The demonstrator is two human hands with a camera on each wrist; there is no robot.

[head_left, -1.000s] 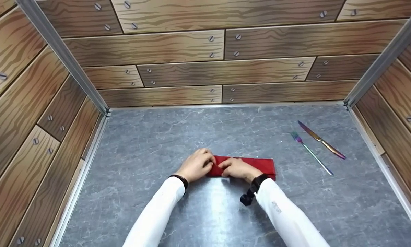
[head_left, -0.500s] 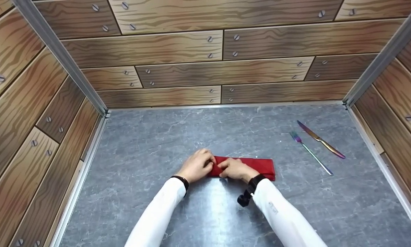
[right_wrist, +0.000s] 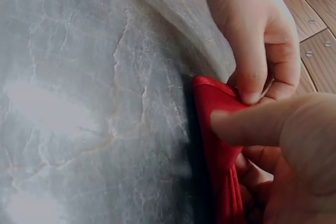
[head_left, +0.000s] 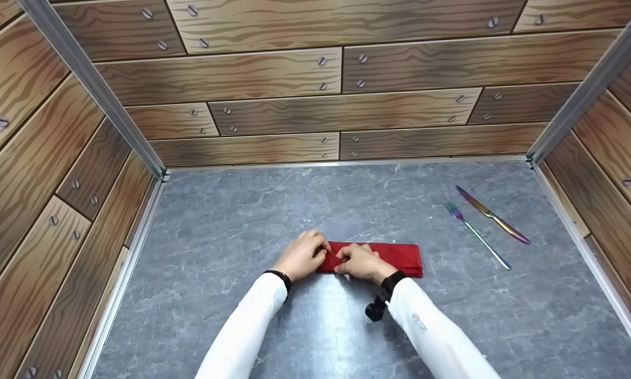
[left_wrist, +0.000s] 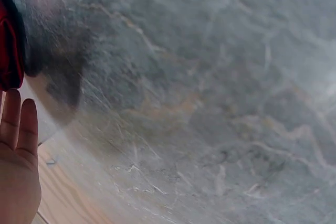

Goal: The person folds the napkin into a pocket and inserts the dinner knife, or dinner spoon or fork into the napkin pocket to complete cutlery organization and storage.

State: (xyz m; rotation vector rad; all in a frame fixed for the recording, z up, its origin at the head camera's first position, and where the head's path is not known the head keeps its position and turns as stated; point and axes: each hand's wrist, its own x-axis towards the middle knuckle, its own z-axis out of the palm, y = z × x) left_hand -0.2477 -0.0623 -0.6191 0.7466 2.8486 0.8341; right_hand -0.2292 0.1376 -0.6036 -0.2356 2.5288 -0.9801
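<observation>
A red napkin, folded into a long narrow strip, lies on the grey table in front of me. At its left end my left hand pinches the cloth between thumb and fingers. Just beside it, my right hand holds the same end, and a small fold shows between the two. Seen from the right wrist, the right thumb lies along the red cloth with curled fingers behind it, while the left thumb presses near the corner. Only a dark red edge and part of the left hand show in the left wrist view.
To the right of the napkin lie a rainbow-coloured fork and a matching knife, both slanted. Wood-patterned panels wall the table at the back and both sides, with metal strips along the edges.
Both hands stay at the napkin's left end. The right wrist has shifted slightly left, and the fold between the fingers has changed shape a little. Fork and knife have not moved.
</observation>
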